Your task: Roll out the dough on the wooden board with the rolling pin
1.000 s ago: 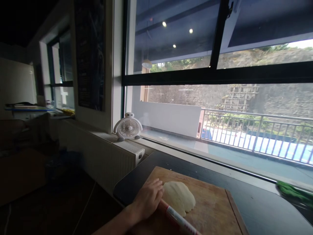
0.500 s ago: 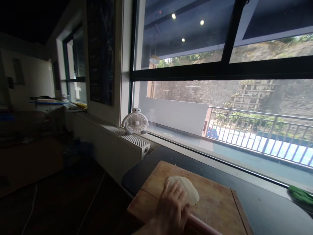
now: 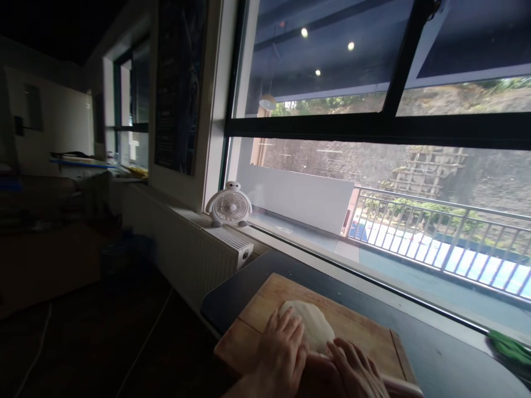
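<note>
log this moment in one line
left hand: at rolling pin, over dough edge | right hand: on rolling pin | dough: on wooden board | board: on dark table

On a wooden board (image 3: pixel 365 326) laid on the dark worktop (image 3: pixel 450 348), the left hand (image 3: pixel 282 345) reaches its outstretched fingers over the near left edge of a flattened piece of pale dough (image 3: pixel 314 323). The right hand (image 3: pixel 359 367) lies over a rolling pin (image 3: pixel 402 387) at the dough's near side, its fingers pointing forward. Behind, a white fan (image 3: pixel 230 207) stands on a radiator (image 3: pixel 222 260) beside a large window (image 3: pixel 307 190), and a green cloth-like item (image 3: pixel 509 348) sits at far right.
</note>
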A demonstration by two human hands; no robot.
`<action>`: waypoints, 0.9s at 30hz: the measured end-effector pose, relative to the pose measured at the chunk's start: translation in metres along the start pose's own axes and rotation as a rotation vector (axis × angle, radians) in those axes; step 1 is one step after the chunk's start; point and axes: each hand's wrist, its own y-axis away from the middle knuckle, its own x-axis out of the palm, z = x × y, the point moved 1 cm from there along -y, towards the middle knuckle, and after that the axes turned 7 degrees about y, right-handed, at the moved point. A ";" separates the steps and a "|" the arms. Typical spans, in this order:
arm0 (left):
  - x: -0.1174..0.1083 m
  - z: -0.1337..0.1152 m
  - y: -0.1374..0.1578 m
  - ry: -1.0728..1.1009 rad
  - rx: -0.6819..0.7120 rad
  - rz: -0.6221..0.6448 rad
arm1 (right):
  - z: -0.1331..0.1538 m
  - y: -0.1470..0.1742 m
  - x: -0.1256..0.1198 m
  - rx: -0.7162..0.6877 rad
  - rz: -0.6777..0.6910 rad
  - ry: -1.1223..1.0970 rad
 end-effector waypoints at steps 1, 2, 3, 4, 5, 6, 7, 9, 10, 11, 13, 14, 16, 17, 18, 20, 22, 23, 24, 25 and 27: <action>-0.006 0.001 0.017 -0.018 0.046 -0.001 | 0.009 -0.006 -0.001 0.001 0.015 -0.021; -0.012 0.002 0.030 -0.034 0.073 0.002 | 0.017 -0.014 -0.002 0.011 0.021 -0.043; -0.017 0.004 0.040 -0.041 0.079 0.004 | 0.025 -0.024 -0.003 0.025 0.022 -0.066; -0.021 0.006 0.047 -0.040 0.065 0.010 | 0.032 -0.036 -0.004 0.035 0.022 -0.087; -0.023 0.008 0.049 -0.028 0.040 0.017 | 0.037 -0.048 -0.005 0.032 0.027 -0.107; -0.025 0.011 0.050 -0.008 0.015 0.023 | 0.041 -0.061 -0.006 0.027 0.035 -0.122; -0.027 0.013 0.048 0.019 -0.004 0.032 | 0.043 -0.073 -0.006 0.015 0.046 -0.135; -0.034 0.021 0.041 0.075 -0.041 0.037 | 0.041 -0.092 -0.006 -0.009 0.073 -0.157; -0.041 0.027 0.038 0.101 -0.060 0.032 | 0.036 -0.098 -0.006 -0.007 0.084 -0.167; -0.050 0.035 0.036 0.119 -0.077 0.022 | 0.031 -0.101 -0.005 0.011 0.093 -0.175; -0.072 0.051 0.038 0.127 -0.105 0.017 | 0.019 -0.099 -0.003 0.067 0.113 -0.188; -0.083 0.058 0.042 0.116 -0.119 0.016 | 0.015 -0.096 -0.002 0.088 0.123 -0.200; -0.098 0.063 0.050 0.106 -0.167 0.017 | 0.014 -0.087 0.000 0.111 0.128 -0.255; -0.099 0.060 0.055 0.116 -0.184 0.011 | 0.016 -0.083 0.000 0.121 0.116 -0.292; -0.097 0.054 0.059 0.140 -0.181 0.000 | 0.020 -0.079 0.000 0.137 0.097 -0.328; -0.083 0.037 0.065 0.204 -0.119 -0.022 | 0.027 -0.075 -0.001 0.186 0.054 -0.374; -0.064 0.021 0.068 0.247 -0.052 -0.033 | 0.030 -0.074 0.000 0.208 0.045 -0.383; -0.057 0.017 0.068 0.251 -0.039 -0.034 | 0.030 -0.073 0.001 0.207 0.048 -0.380; -0.052 0.015 0.067 0.247 -0.038 -0.027 | 0.030 -0.073 0.003 0.200 0.046 -0.373; -0.051 0.016 0.065 0.237 -0.050 -0.015 | 0.030 -0.072 0.005 0.184 0.036 -0.363; -0.056 0.024 0.058 0.219 -0.074 0.009 | 0.035 -0.069 0.006 0.127 0.009 -0.337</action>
